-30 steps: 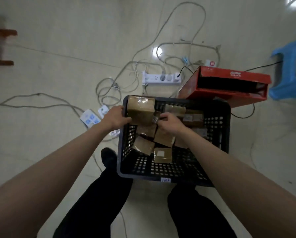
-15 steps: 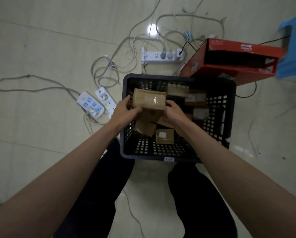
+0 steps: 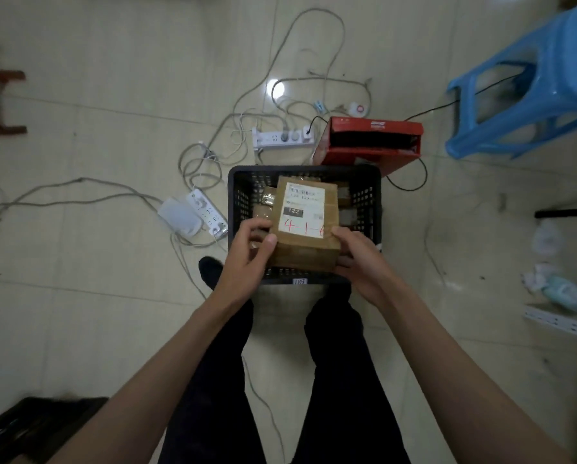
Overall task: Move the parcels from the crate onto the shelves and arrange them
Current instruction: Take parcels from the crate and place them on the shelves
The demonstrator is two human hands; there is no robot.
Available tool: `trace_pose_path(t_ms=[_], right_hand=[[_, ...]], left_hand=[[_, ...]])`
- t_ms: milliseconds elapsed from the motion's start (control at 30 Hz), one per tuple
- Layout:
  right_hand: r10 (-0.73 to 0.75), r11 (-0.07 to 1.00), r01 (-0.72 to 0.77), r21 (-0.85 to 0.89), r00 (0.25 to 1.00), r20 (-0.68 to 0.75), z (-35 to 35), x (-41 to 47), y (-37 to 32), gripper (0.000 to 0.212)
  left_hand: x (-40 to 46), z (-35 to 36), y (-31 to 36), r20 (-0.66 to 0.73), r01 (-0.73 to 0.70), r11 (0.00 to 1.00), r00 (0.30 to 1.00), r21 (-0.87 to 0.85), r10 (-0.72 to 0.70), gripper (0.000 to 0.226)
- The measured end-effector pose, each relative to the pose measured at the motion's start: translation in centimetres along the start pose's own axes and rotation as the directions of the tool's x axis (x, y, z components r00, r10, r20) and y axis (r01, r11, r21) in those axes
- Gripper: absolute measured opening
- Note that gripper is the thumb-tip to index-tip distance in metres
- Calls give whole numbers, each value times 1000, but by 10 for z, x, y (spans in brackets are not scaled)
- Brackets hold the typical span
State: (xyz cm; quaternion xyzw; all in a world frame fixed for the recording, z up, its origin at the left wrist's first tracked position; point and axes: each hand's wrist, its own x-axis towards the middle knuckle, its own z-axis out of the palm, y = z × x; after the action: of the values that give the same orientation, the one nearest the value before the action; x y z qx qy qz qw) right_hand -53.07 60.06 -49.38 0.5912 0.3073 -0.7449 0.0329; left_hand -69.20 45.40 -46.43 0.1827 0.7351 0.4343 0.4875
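You hold a brown cardboard parcel (image 3: 305, 222) above the black plastic crate (image 3: 238, 195), label side up, its long axis running away from you and the red handwritten "4-1-" at the near end of the white label. Your left hand (image 3: 248, 259) curls round its near left corner, thumb against the side. Your right hand (image 3: 357, 259) grips the near right corner, thumb on top. More taped parcels (image 3: 345, 204) lie in the crate beneath. Beyond stand a red carton (image 3: 372, 140), power strips (image 3: 282, 138) and a blue stool (image 3: 531, 82).
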Motion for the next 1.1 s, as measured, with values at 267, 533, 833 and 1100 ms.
trace_pose_path(t_ms=[267,533,833,1100], right_hand=[[-165,974,151,169,984,68,-32,-83,-30,64],[-287,949,265,173,950,119,-80,-155,-66,57],[-435,900,434,35,892,120,-130,-258,-94,70],[-585,786,611,94,785,-204,-146,-342,-69,75]], left_hand=[[-46,22,80,-7,-11,1000,1000,13,11,47],[-84,59,148,115,1,996,993,92,-12,55],[-104,93,249,335,-169,964,938,205,93,62],[-115,128,302,612,-434,864,764,256,203,62]])
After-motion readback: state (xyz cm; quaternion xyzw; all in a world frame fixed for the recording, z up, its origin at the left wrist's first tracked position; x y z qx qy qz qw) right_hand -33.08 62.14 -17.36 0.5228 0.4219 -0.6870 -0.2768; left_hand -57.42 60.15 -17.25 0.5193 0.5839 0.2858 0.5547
